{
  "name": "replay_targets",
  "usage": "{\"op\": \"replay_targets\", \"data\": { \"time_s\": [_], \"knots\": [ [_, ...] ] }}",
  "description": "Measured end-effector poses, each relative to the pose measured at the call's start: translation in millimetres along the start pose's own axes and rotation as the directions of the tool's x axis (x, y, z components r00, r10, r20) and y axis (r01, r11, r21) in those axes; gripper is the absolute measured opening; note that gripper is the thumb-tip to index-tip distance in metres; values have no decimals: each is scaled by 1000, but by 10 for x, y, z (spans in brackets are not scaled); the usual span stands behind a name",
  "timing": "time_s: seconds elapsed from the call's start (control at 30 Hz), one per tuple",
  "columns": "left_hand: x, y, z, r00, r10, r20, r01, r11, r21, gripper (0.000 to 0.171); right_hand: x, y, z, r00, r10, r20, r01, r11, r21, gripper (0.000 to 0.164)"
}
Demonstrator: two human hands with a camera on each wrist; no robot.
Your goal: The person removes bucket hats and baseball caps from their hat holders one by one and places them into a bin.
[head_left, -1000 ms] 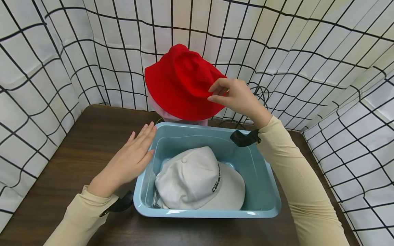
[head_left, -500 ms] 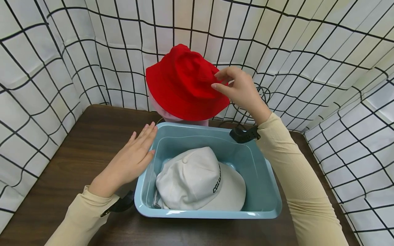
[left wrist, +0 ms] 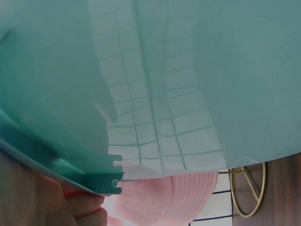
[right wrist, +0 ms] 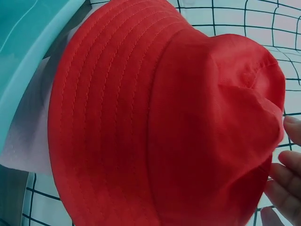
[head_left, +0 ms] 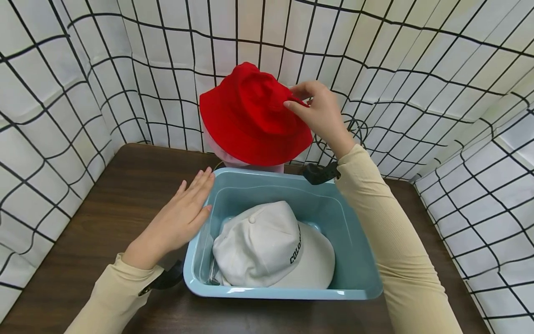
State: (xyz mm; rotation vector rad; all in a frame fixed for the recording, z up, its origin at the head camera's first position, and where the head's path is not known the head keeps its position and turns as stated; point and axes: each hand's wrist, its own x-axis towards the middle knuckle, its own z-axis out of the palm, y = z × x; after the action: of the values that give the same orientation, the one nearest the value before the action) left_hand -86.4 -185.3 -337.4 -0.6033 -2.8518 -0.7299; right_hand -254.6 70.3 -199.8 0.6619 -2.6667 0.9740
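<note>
Nearest, a person's two cream sleeves (head_left: 400, 250) reach in over a dark brown wooden tabletop (head_left: 104, 208); each wrist carries a black device (head_left: 168, 277). A light blue tub (head_left: 271, 293) stands on the tabletop between the arms. In it lies a white cap (head_left: 258, 246), crown to the left and bill to the right, with dark lettering that begins "COLO", partly readable; at its left a small greyish item (head_left: 214, 274) is too hidden to identify. The left hand (head_left: 177, 220) lies flat along the tub's left rim, fingers straight and close together, the thumb at the rim. Beyond the tub's far rim is the red hat (head_left: 254, 116), a bucket shape with stitched rows on its brim, seated over pink cloth (head_left: 227, 157); a gold wire loop (left wrist: 263, 188) shows beside this cloth in the left wrist view. The right hand (head_left: 323, 113) is at the right side of the hat's crown, thumb and fingers bent and apart; whether they pinch the fabric cannot be told. Behind the hat, a coil of dark wire (head_left: 356, 130) hangs near black wire grid panels (head_left: 175, 60) backed by white sheeting (head_left: 146, 41)
</note>
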Motion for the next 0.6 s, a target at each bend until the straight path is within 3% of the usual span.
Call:
{"op": "replay_targets", "data": {
  "time_s": [0.17,0.6],
  "knots": [
    [-1,4,0,1000,-2,-2,2,1000,-7,64,27,0,59,999,40,28,-40,999,10,40],
    [-7,-5,0,1000,9,-2,-9,1000,-5,64,63,32,194,999,7,40,-10,997,70,47]
  ]
}}
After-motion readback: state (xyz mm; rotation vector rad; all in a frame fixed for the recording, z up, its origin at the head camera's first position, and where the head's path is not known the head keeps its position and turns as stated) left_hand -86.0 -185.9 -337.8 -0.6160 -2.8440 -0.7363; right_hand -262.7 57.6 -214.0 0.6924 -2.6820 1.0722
